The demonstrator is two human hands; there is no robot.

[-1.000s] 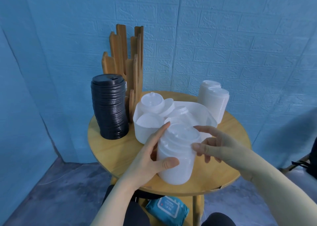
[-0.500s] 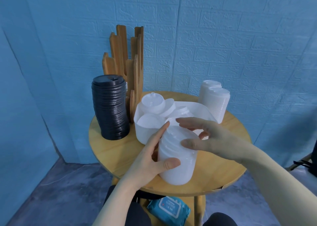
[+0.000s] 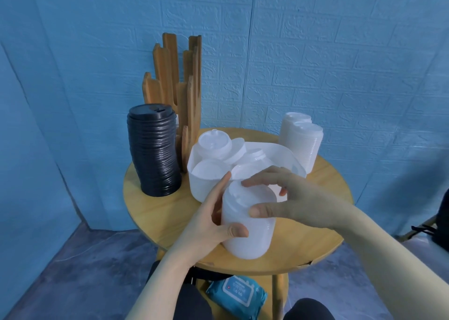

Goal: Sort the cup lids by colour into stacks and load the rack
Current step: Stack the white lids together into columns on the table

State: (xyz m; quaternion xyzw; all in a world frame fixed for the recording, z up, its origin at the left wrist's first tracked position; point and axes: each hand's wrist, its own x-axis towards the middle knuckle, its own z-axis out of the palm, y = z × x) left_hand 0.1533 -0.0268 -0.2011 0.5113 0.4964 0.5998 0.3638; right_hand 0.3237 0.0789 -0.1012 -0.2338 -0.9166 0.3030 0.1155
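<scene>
Head view: a tall stack of white lids [image 3: 246,224] stands near the front edge of the round wooden tabletop [image 3: 145,198]. The left hand [image 3: 211,222] holds the stack from its left side, thumb curled across the front and fingers up along the far side. The right hand [image 3: 291,198], which half a second ago hovered over the stack top and a second ago stood off to its right, now sits on the stack: thumb pressed to the front, fingers arched over the crown, clasping the upper lids. In my judgement this closes the grip for squaring up the stack or lifting it toward the wooden rack [image 3: 179,96], which rises at the back left and looks unloaded as far as can be seen.

Just behind the hands, a white bin [image 3: 201,186] holds loose white lids yet to sort. A black lid stack [image 3: 154,154] stands left beside the rack, and two shorter white stacks [image 3: 303,144] stand back right.
</scene>
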